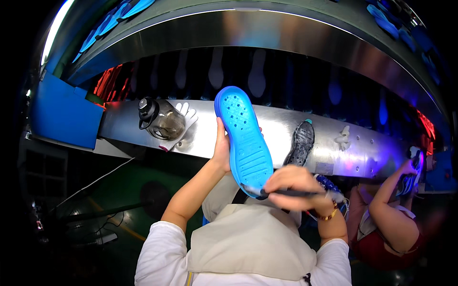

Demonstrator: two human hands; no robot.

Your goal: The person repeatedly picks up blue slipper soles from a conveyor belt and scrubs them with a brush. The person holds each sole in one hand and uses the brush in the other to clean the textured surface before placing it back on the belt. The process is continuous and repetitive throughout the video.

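A bright blue shoe sole (248,143) is held up in front of me, its hollow inner side facing me and its toe end pointing away. My left hand (222,148) grips the sole along its left edge, with fingertips showing at the right edge. In my right hand (296,185), somewhat blurred, is a dark-handled brush (305,193). Its pale tip meets the inside of the sole at the near, heel end. A dark shoe sole or upper (301,143) with a teal tab lies on the metal ledge just beyond my right hand.
On the metal ledge (205,136) stand a dark translucent jug (164,121) and a white glove (190,117) beside it. A crumpled white item (342,138) lies farther right. Behind runs a dark machine opening with hanging sole shapes (257,71). Another person's arm (393,200) works at the right.
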